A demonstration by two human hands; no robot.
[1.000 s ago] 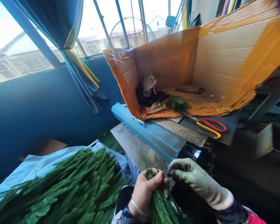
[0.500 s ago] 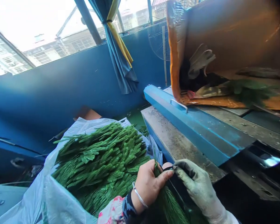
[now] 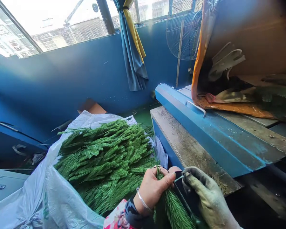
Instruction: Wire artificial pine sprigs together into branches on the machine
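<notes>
My bare left hand (image 3: pixel 150 190), with a silver bangle at the wrist, is closed around a bundle of green pine-like sprigs (image 3: pixel 177 208). The bundle's needles hang below the fist, and thin stems poke up above it. A short, thin pale green strand (image 3: pixel 179 178) runs from the left thumb and finger to my right hand (image 3: pixel 206 194). That hand wears a soiled whitish glove and pinches the strand's end. Left of my hands, a large pile of similar green sprigs (image 3: pixel 109 156) fills an open white plastic sack (image 3: pixel 62 195).
A blue machine cover (image 3: pixel 195 117) with a handle lies to the right, beside a dusty metal ledge (image 3: pixel 178 136). Behind it stands an open cardboard box (image 3: pixel 257 41) with gloves and sprigs inside. A fan (image 3: pixel 183 38) and a tied curtain (image 3: pixel 133 54) are at the blue wall.
The right hand has moved slightly away from the left, and the thin strand between them now shows. The view has shifted so the wall and machine appear displaced.
</notes>
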